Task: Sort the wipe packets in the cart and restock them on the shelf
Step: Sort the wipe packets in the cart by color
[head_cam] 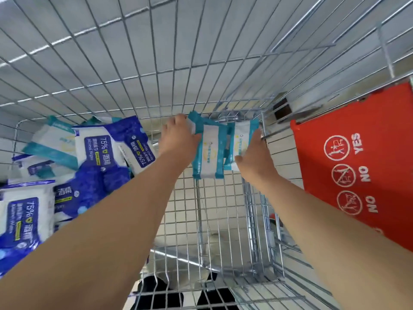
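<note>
— What are you doing down in the cart (223,209)?

— I am squaring up a small stack of teal packets (209,153) toward the right side of the basket. My left grip (178,137) is curling round the left end, thumb on the near face. My right grip (254,153) is pressing flat against the right end, fingers nearly straight, so the two are squeezing the stack between them. I cannot tell whether it is resting on the wire floor or already off it.

— How are you planning to stop them slipping?

— I am judging the wrappers to be slick and soft, so I am aiming for even pressure from both ends, edges aligned, lifting the lot as one block. If one side is pressing less, the middle ones are likely sagging out.

— How are they looking?

— They are showing white faces with teal bands at each end and a pale yellow emblem; the print is too blurred for reading. Two are showing plainly, and more may be hiding behind.

— And the others?

— The blue packets (100,153), marked 75% alcohol wipes, are lying heaped at the left, apart from my stack, with some teal ones mixed in. The red seat flap (357,164) is hanging to my right, and the far wire wall (156,63) is rising beyond everything
</note>
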A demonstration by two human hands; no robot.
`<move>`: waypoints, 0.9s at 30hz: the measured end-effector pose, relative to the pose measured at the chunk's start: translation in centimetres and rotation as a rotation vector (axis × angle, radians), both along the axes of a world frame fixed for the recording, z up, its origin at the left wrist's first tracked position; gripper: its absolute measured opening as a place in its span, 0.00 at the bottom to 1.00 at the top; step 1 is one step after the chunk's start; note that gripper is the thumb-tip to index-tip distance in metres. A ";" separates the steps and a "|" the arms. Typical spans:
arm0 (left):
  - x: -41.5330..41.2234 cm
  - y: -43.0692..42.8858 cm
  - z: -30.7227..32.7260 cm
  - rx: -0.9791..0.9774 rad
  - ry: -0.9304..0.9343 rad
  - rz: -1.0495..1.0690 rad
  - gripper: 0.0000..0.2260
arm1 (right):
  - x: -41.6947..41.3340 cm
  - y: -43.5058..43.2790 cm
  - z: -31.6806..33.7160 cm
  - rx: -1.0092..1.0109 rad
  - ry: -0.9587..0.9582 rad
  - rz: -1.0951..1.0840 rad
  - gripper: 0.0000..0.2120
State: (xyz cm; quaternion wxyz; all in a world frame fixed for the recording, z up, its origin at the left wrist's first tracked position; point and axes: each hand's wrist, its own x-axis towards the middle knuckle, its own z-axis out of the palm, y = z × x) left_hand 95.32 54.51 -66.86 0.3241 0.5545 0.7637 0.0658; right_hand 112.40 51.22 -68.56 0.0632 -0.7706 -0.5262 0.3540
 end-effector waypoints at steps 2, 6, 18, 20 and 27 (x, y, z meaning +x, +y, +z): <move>-0.9 -0.7 1.4 0.036 0.128 -0.107 0.24 | -0.2 -0.7 1.3 0.038 -0.225 0.099 0.23; -4.0 -3.2 4.8 0.086 0.276 -0.260 0.18 | -2.2 -1.0 4.6 0.137 -0.296 0.300 0.21; -19.5 -8.8 10.7 -0.154 0.490 -0.302 0.28 | -18.3 -1.5 8.9 -0.042 0.291 0.370 0.15; -20.7 -9.3 10.0 -0.212 0.460 -0.313 0.29 | -19.4 -1.1 7.8 -0.067 0.334 0.329 0.17; -22.9 -9.5 7.9 -0.181 0.276 -0.206 0.28 | -20.4 0.3 4.5 -0.191 0.394 0.181 0.36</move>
